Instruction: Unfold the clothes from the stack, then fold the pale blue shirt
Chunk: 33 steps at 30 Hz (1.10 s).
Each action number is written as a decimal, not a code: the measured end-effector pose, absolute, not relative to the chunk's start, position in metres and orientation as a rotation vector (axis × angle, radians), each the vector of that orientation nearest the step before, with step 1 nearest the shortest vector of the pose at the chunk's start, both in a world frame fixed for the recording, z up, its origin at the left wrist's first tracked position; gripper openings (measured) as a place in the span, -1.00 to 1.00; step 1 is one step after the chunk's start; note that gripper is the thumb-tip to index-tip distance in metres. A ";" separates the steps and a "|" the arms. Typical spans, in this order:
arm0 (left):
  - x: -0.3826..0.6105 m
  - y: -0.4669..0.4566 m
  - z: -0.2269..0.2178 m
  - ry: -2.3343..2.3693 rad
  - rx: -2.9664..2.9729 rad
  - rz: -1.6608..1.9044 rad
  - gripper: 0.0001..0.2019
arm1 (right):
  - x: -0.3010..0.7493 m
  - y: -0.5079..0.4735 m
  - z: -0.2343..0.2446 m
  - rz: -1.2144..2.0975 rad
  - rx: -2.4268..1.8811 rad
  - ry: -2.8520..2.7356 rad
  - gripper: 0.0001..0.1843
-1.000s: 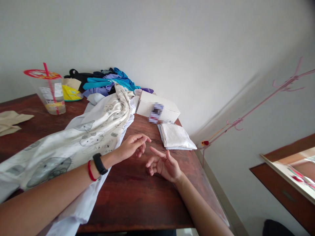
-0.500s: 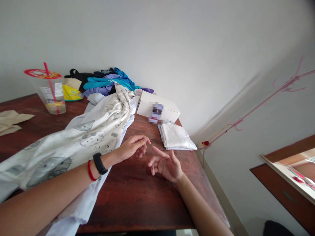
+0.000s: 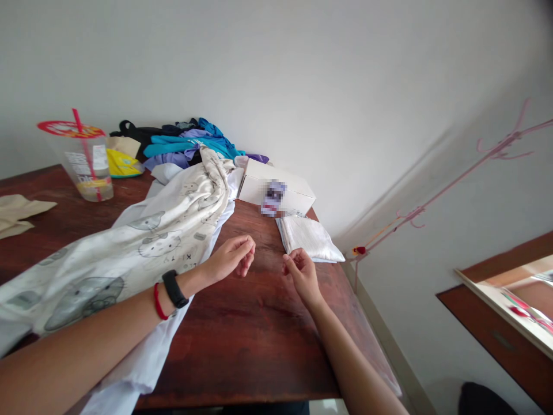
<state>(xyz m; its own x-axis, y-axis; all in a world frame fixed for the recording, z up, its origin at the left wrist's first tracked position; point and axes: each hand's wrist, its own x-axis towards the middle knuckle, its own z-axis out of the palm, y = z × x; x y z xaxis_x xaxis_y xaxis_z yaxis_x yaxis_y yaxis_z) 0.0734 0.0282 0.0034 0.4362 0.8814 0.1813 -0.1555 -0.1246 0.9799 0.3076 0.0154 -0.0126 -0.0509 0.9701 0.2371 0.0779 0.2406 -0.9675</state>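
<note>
Above the dark red-brown wooden table [image 3: 242, 346], my left hand [image 3: 232, 258] is loosely curled with its fingers together, and nothing shows in it. A black band and a red cord circle that wrist. My right hand [image 3: 302, 272] is also closed, thumb against bent fingers, with no object visible. It is just in front of the folded white cloth [image 3: 309, 239], and I cannot tell whether it touches it. Beside my left forearm, white fabric printed with grey cat figures [image 3: 159, 245] stretches across the table on top of plain white cloth [image 3: 149, 357].
A white box [image 3: 280, 178] stands at the back, a blurred card against it. Left of it lie piled blue, purple and black clothes [image 3: 190, 144], a yellow packet [image 3: 123, 164] and a plastic cup with a red straw [image 3: 93, 173]. A pink coat stand [image 3: 449, 187] leans across on the right.
My right hand has gone from spread fingers to closed and moved up and right, toward the folded cloth. My left hand has curled a little tighter and barely shifted.
</note>
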 end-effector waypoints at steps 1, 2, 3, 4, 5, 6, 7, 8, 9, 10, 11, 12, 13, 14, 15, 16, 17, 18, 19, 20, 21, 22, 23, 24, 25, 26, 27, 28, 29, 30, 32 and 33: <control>0.074 0.028 0.003 0.709 1.416 1.027 -0.71 | 0.311 0.018 -0.013 0.925 -1.088 -1.455 -0.64; 0.074 0.028 0.002 0.720 1.419 1.030 -0.74 | 0.315 0.021 -0.014 0.838 -1.107 -1.497 -0.65; 0.075 0.029 0.001 0.726 1.423 1.031 -0.75 | 0.319 0.024 -0.014 0.750 -1.129 -1.532 -0.67; 0.075 0.029 0.000 0.729 1.429 1.031 -0.74 | 0.324 0.027 -0.014 0.656 -1.156 -1.559 -0.69; 0.075 0.029 0.000 0.732 1.436 1.034 -0.72 | 0.330 0.031 -0.015 0.554 -1.190 -1.580 -0.71; 0.075 0.030 -0.001 0.736 1.444 1.039 -0.71 | 0.336 0.035 -0.016 0.451 -1.233 -1.594 -0.73; 0.075 0.030 -0.001 0.743 1.451 1.047 -0.71 | 0.343 0.039 -0.017 0.348 -1.285 -1.606 -0.76; 0.074 0.030 -0.002 0.752 1.457 1.061 -0.71 | 0.350 0.044 -0.019 0.253 -1.345 -1.619 -0.78; 0.074 0.030 -0.002 0.759 1.459 1.076 -0.71 | 0.357 0.048 -0.021 0.175 -1.409 -1.638 -0.77; 0.074 0.030 -0.001 0.760 1.456 1.086 -0.71 | 0.364 0.052 -0.024 0.116 -1.475 -1.660 -0.71; 0.074 0.030 -0.001 0.752 1.445 1.088 -0.73 | 0.369 0.056 -0.028 0.076 -1.541 -1.678 -0.63; 0.073 0.029 0.000 0.737 1.429 1.085 -0.74 | 0.374 0.059 -0.032 0.055 -1.601 -1.696 -0.56; 0.073 0.029 0.001 0.719 1.410 1.080 -0.71 | 0.378 0.062 -0.036 0.048 -1.650 -1.712 -0.50; 0.073 0.028 0.001 0.704 1.391 1.075 -0.66 | 0.381 0.064 -0.039 0.052 -1.689 -1.732 -0.46; 0.073 0.028 0.002 0.697 1.377 1.072 -0.60 | 0.384 0.066 -0.042 0.060 -1.716 -1.756 -0.41; 0.072 0.027 0.002 0.700 1.370 1.072 -0.55 | 0.385 0.068 -0.044 0.069 -1.736 -1.784 -0.36; 0.072 0.027 0.003 0.713 1.371 1.074 -0.53 | 0.386 0.069 -0.046 0.079 -1.752 -1.814 -0.31; 0.072 0.027 0.003 0.732 1.377 1.077 -0.51 | 0.386 0.070 -0.046 0.089 -1.766 -1.840 -0.26; 0.072 0.027 0.003 0.750 1.387 1.079 -0.50 | 0.386 0.070 -0.046 0.098 -1.776 -1.855 -0.23; 0.071 0.027 0.004 0.766 1.396 1.078 -0.48 | 0.386 0.070 -0.046 0.105 -1.779 -1.860 -0.21; 0.071 0.027 0.004 0.778 1.405 1.077 -0.46 | 0.386 0.070 -0.045 0.108 -1.775 -1.852 -0.21; 0.071 0.027 0.005 0.784 1.411 1.072 -0.43 | 0.386 0.071 -0.045 0.108 -1.769 -1.832 -0.24; 0.071 0.028 0.005 0.786 1.413 1.063 -0.40 | 0.387 0.071 -0.044 0.108 -1.764 -1.805 -0.27; 0.071 0.028 0.006 0.788 1.413 1.052 -0.38 | 0.387 0.072 -0.044 0.113 -1.762 -1.774 -0.33; 0.071 0.027 0.006 0.790 1.412 1.040 -0.36 | 0.388 0.073 -0.044 0.119 -1.750 -1.751 -0.40; 0.072 0.027 0.006 0.795 1.413 1.034 -0.35 | 0.389 0.075 -0.045 0.123 -1.727 -1.722 -0.48; 0.072 0.027 0.006 0.801 1.418 1.029 -0.35 | 0.390 0.077 -0.045 0.127 -1.695 -1.690 -0.56; 0.072 0.027 0.006 0.810 1.425 1.028 -0.35 | 0.391 0.079 -0.044 0.129 -1.656 -1.654 -0.62; 0.072 0.027 0.006 0.820 1.433 1.028 -0.35 | 0.391 0.080 -0.044 0.125 -1.613 -1.609 -0.66; 0.072 0.027 0.006 0.830 1.441 1.029 -0.35 | 0.392 0.082 -0.042 0.114 -1.571 -1.559 -0.68; 0.071 0.027 0.005 0.846 1.454 1.025 -0.35 | 0.395 0.083 -0.037 0.060 -1.492 -1.448 -0.70; 0.071 0.027 0.004 0.853 1.457 1.021 -0.36 | 0.396 0.083 -0.034 0.023 -1.454 -1.392 -0.71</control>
<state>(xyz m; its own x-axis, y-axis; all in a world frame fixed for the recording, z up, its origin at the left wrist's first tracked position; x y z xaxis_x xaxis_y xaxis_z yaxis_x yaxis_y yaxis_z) 0.0713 0.0274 0.0040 0.3676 0.9203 0.1339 -0.0316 -0.1316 0.9908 0.3958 0.0825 -0.0335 0.3168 0.7237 0.6132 0.7033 0.2545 -0.6637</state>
